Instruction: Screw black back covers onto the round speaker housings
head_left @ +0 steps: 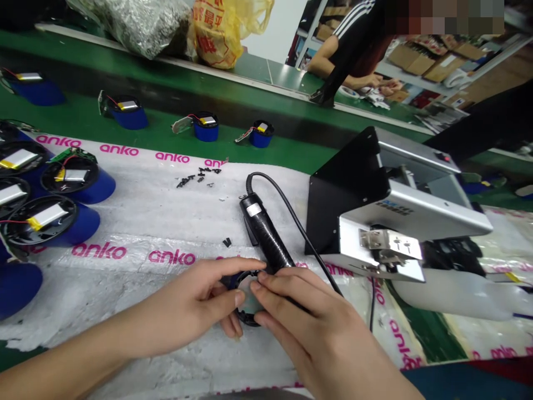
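Note:
In the middle of the head view is a round black-rimmed housing point(245, 294) with a pale disc in its opening. My left hand point(204, 300) is closed round its left side, the thumb resting at the rim and other fingers underneath. From the right, my right hand point(312, 311) presses bent fingertips on the disc and rim. Both hands hide much of the housing. Just beyond my fingers lies a black corded electric screwdriver point(266, 230), touching neither hand as far as I can see. Small black parts point(195, 176) are scattered farther back on the sheet.
Several blue housings point(79, 189) with batteries and wires crowd the left; more sit on the green belt point(166, 130). A black-and-silver machine point(387, 205) stands right, a white bottle point(453, 294) below it. Behind are a yellow bag point(219, 36) and a co-worker's hands point(375, 83).

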Action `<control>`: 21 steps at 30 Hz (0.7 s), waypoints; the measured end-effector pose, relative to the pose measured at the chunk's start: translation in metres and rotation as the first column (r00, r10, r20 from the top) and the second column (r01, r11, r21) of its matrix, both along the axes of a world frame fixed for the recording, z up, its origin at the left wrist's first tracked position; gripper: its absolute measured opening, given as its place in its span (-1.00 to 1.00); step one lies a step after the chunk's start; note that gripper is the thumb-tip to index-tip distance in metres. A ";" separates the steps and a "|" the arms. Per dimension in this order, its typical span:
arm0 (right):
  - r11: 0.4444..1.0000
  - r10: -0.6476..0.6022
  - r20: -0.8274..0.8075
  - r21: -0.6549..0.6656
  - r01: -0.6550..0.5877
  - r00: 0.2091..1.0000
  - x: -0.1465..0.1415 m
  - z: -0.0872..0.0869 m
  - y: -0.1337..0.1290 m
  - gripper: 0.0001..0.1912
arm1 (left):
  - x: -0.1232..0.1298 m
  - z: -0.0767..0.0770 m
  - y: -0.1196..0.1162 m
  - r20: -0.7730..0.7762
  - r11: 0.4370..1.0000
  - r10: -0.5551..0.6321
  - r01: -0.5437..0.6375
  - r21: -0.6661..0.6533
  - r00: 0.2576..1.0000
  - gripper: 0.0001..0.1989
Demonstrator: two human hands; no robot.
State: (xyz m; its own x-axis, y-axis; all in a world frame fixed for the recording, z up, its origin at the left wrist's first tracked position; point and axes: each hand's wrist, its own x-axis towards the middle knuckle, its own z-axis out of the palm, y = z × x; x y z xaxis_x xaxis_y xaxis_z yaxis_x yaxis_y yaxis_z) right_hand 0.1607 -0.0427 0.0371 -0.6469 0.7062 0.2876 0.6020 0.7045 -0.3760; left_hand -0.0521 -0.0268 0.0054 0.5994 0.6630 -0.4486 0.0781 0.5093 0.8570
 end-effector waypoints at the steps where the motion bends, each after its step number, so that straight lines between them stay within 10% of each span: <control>1: 1.000 -0.005 0.004 -0.009 0.005 1.000 0.001 -0.001 0.000 -0.73 | 0.000 0.000 -0.001 -0.009 1.000 0.005 -0.005 -0.001 1.000 -0.54; 21: 0.996 -0.003 0.028 -0.086 0.006 1.000 -0.002 -0.002 0.001 -0.79 | 0.011 -0.003 -0.006 -0.055 0.993 0.116 -0.116 -0.002 0.992 -0.50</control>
State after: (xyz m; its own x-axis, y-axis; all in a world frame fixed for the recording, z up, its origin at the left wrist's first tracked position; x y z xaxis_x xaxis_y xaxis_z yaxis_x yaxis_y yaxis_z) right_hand 0.1583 -0.0413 0.0350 -0.6507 0.7305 0.2075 0.6162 0.6676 -0.4179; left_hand -0.0412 -0.0326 0.0025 0.4933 0.7242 -0.4818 0.0647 0.5218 0.8506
